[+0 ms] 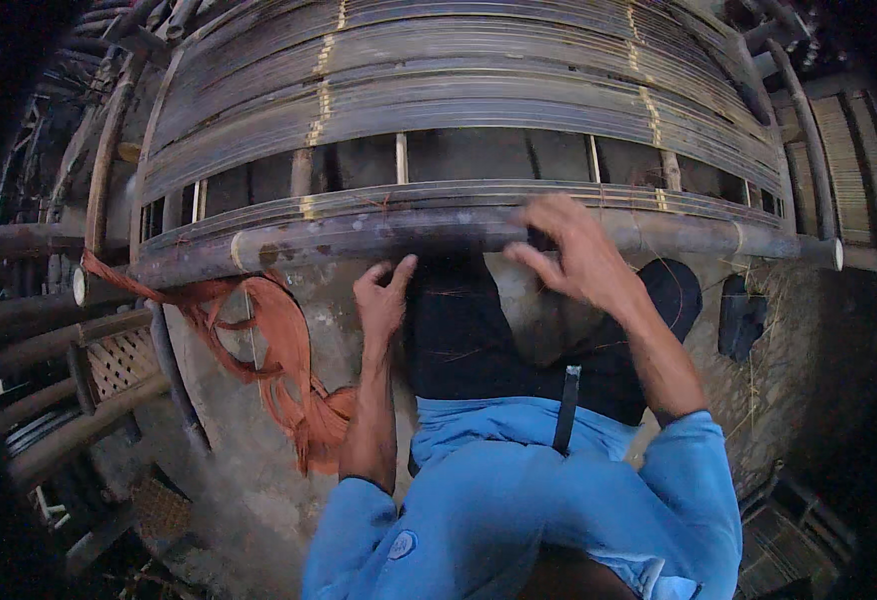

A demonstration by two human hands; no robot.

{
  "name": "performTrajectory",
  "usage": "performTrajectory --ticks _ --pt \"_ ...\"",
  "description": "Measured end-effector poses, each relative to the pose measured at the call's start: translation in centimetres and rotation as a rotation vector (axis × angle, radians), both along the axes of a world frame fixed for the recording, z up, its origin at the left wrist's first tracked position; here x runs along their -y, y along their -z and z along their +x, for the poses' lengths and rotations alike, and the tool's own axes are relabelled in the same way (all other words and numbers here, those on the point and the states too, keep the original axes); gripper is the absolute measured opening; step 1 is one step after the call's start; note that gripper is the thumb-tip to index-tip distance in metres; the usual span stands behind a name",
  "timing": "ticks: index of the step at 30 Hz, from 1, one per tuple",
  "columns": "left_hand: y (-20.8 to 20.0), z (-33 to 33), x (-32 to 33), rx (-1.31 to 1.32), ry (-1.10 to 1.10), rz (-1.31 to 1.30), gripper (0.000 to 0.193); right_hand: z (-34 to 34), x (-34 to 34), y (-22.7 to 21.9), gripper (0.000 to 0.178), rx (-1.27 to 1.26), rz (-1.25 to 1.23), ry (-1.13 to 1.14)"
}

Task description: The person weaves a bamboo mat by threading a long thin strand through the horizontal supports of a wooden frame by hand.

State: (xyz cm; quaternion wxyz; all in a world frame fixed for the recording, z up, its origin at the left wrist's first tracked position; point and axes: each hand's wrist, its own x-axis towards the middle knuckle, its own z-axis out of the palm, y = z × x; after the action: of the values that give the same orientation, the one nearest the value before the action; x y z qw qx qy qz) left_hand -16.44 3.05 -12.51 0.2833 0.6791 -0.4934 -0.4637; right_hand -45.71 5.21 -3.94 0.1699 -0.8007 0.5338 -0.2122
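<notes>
A bamboo pole (pixel 329 238) runs crosswise in front of me, along the near edge of a rack of long thin split strips (pixel 519 115). Just below the pole is my left hand (pixel 381 298), its thumb and forefinger raised and a little apart, other fingers curled. My right hand (pixel 577 250) reaches over the pole right of centre, slightly blurred, thumb and fingers spread. Nothing shows clearly in either hand. A thin reddish strand (pixel 386 203) is tied around the strips near the pole. An orange-brown bundle of fibre (pixel 284 345) hangs from the pole's left end down to the floor.
Pale lashings (pixel 321 90) cross the strips. A wooden and bamboo frame (pixel 109 350) stands at the left, with a woven panel (pixel 119 362). On the floor at the right lies a dark cloth-like item (pixel 742 318). My dark-clothed legs (pixel 469 340) extend under the pole.
</notes>
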Motion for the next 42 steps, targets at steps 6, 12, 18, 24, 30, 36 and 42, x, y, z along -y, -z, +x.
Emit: performTrajectory --ticks 6,12,18,24,30,36,42 --pt "-8.5 5.9 -3.0 -0.263 0.1 -0.398 0.032 4.1 8.3 3.4 0.044 0.293 0.134 0.307" --pt "-12.3 8.4 -2.5 -0.443 0.297 -0.347 0.04 6.7 10.8 3.8 0.052 0.139 0.531 0.408" --pt "-17.5 10.1 -4.1 -0.852 0.437 -0.355 0.043 6.7 10.8 4.7 0.053 0.214 0.549 0.521" --pt "-20.3 14.1 -5.5 -0.522 0.578 -0.536 0.034 7.7 11.2 4.3 0.049 0.199 0.553 0.506" --pt "-20.1 15.7 -6.3 -0.524 0.789 -0.549 0.034 8.0 11.7 3.0 0.044 0.152 0.565 0.536" --pt "-21.8 16.9 -7.0 -0.307 0.703 -0.397 0.034 12.1 7.9 1.7 0.039 0.141 -0.169 0.091" --pt "-22.4 16.1 -7.5 -0.315 0.588 -0.377 0.038 15.7 7.0 3.4 0.045 0.461 -0.031 -0.244"
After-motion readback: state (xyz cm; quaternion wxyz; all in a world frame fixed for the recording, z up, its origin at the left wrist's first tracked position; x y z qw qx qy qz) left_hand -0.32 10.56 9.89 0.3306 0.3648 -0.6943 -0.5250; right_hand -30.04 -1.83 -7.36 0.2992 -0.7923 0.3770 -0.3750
